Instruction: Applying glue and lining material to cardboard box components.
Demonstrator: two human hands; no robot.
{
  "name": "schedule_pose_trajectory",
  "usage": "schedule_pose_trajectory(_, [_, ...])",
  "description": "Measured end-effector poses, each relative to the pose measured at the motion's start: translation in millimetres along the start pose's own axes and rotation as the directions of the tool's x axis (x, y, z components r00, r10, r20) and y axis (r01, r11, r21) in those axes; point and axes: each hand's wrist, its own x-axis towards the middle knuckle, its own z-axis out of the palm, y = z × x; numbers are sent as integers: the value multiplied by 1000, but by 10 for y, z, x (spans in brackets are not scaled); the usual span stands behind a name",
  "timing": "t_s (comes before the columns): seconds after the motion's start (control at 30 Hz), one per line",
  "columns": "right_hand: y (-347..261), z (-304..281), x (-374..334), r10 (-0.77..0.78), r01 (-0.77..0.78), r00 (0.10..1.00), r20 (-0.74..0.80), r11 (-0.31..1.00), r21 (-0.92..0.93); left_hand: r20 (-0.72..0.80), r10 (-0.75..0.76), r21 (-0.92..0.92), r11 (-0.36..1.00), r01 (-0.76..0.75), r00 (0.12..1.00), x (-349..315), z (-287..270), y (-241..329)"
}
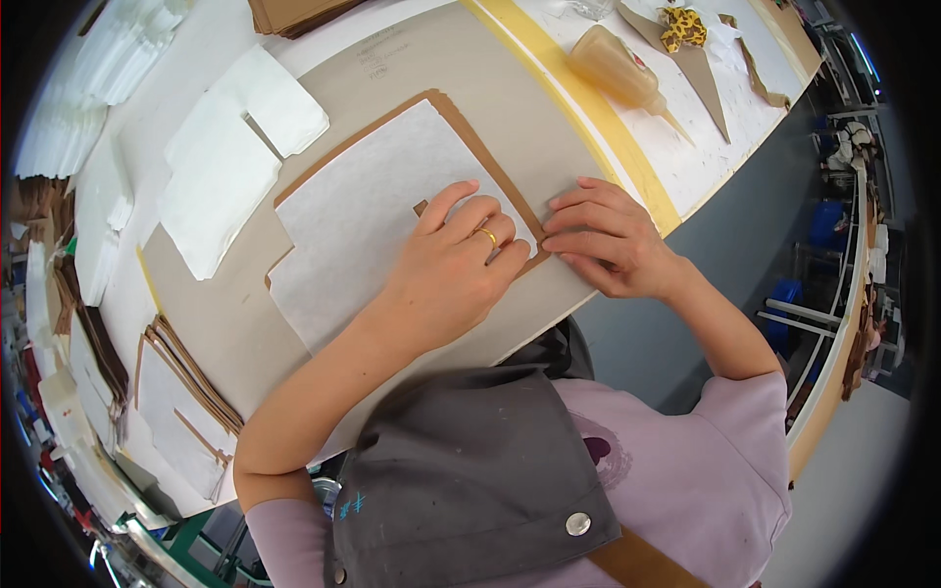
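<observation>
A white sheet (363, 186) lies on a slightly larger brown panel (495, 169), whose rim shows along the top and right sides. A small slot near the middle lets some brown through. My left hand (456, 260), with a ring on one finger, rests palm down on the white sheet, fingers apart and a little bent. At the panel's right corner, my right hand (613, 240) has its fingertips and thumb closed on the edge. The tips partly hide that edge. Beneath the panel is a grey board (392, 64).
Loose white cut sheets (221, 176) lie left of the panel. Stacked brown-edged panels (181, 402) stand at the near left. A glue bottle (618, 69) with a pointed nozzle lies beyond yellow tape (559, 88). Scissors (701, 83) with a patterned wrapped handle are at the far right.
</observation>
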Motion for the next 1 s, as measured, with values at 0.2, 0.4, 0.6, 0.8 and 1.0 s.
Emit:
schedule_pose_trajectory(0.2, [-18, 50, -46, 13, -14, 1000, -21, 1000, -21, 70, 25, 32, 999, -27, 997, 121, 94, 13])
schedule_pose_trajectory(0.4, [9, 52, -27, -1, 0, 1000, -16, 1000, -13, 56, 20, -69, 997, -16, 998, 216, 154, -59])
schedule_pose_trajectory(0.6, [49, 22, -25, 2, -2, 1000, -6, 999, 36, 225, -521, -643, 556, 527, 824, 157, -120, -360])
schedule_pose_trajectory(0.8, [-40, 16, 361, 332, -281, 936, -114, 904, 322, 461, -506, -698, 300, 650, 729, 161, -219, -468])
schedule_pose_trajectory(1.0, [17, 118, 611, 427, -374, 904, -22, 816, 441, 412, -568, -766, 209, 608, 713, 77, -306, -412])
